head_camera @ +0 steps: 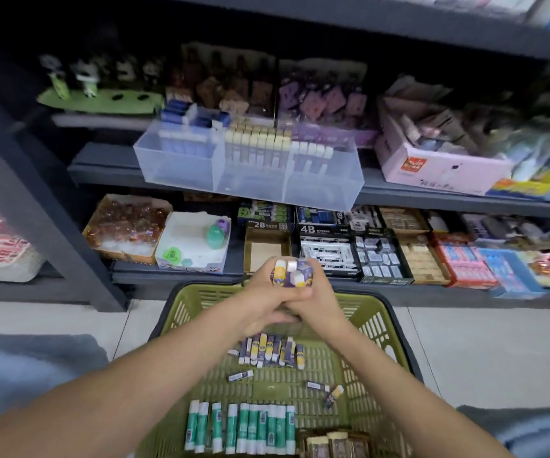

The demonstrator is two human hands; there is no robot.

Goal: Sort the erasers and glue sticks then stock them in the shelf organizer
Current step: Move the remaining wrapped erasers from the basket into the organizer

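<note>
Both hands, left hand (267,292) and right hand (313,292), clasped a bundle of purple erasers (290,272) above the green basket (379,322). Clear shelf organizer (247,166) was partly stocked (three compartments started); purple erasers and green glue sticks (240,428) remained in the basket.

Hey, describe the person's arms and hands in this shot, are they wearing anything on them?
Both forearms are bare from the bottom edge of the frame up to the wrists; no sleeves, gloves or watch show. The left hand and right hand are bare too, with no rings visible. A faint dark mark sits on the right forearm, too small to make out. Blue-grey cloth shows at both lower corners.
</note>
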